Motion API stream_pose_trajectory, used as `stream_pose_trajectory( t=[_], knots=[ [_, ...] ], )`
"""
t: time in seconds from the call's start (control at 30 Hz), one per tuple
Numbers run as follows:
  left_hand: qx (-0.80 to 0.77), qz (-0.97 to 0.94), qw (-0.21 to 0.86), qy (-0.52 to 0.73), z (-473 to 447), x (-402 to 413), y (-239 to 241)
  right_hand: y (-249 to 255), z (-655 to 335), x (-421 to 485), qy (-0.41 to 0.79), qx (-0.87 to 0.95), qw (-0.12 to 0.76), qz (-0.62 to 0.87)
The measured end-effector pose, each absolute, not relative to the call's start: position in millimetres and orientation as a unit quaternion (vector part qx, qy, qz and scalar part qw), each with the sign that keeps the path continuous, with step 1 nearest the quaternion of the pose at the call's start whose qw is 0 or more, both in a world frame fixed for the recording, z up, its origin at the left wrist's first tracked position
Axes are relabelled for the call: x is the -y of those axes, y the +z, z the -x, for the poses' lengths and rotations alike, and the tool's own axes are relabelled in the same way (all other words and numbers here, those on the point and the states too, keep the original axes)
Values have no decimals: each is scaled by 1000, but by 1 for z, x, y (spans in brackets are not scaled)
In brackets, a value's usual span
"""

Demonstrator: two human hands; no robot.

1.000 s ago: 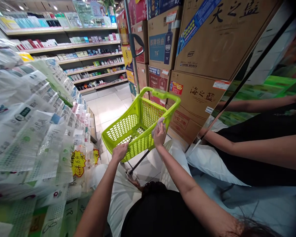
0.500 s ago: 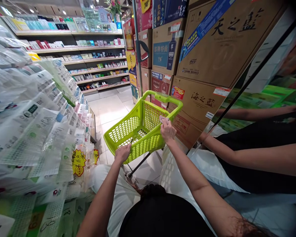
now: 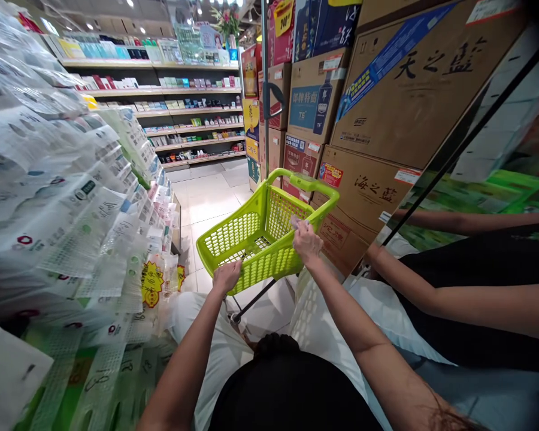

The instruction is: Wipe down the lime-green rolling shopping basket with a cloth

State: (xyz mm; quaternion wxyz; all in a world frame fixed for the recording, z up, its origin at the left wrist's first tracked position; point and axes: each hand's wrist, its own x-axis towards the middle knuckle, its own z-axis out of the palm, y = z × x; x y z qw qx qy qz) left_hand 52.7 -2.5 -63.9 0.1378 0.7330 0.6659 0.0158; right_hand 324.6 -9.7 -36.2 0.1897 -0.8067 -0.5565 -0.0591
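Note:
In front of me stands a lime-green shopping cart (image 3: 269,269) with a meshed plastic basket; no goods show inside it. My left hand (image 3: 227,276) is closed around the basket's near rim, towards its lower left end. Further up the same side, my right hand (image 3: 307,241) grips the rim near the raised handle end. A small pale, crumpled piece (image 3: 295,222), perhaps tissue, sticks out at the fingers of that hand; what it is I cannot make out. Under the basket a dark metal leg (image 3: 256,301) runs down to a wheel near my feet.
Plastic-wrapped packs (image 3: 85,197) are piled high close on my left, with yellow price tags (image 3: 153,284). Stacked cardboard cartons (image 3: 372,179) line the right, beside a mirror (image 3: 489,173) reflecting arms and dark clothing. Tiled floor (image 3: 206,197) leads to stocked shelves (image 3: 193,112).
The surroundings and the cart have shifted slightly right and down in view. Both hands keep their hold on the cart's rim.

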Motion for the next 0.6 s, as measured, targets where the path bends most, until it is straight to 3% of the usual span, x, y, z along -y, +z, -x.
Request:
stream_pose_trajectory(
  t=[0.2, 0.43, 0.6],
  knots=[
    [-661, -739, 134, 9, -53, 8, -59, -61, -266, 31, -24, 693, 118, 711],
    [-613, -785, 81, 37, -29, 13, -71, -54, -281, 21, -33, 588, 175, 789],
    [-609, -776, 102, 127, -26, 15, -85, -75, -236, 40, 21, 682, 183, 707]
  ],
)
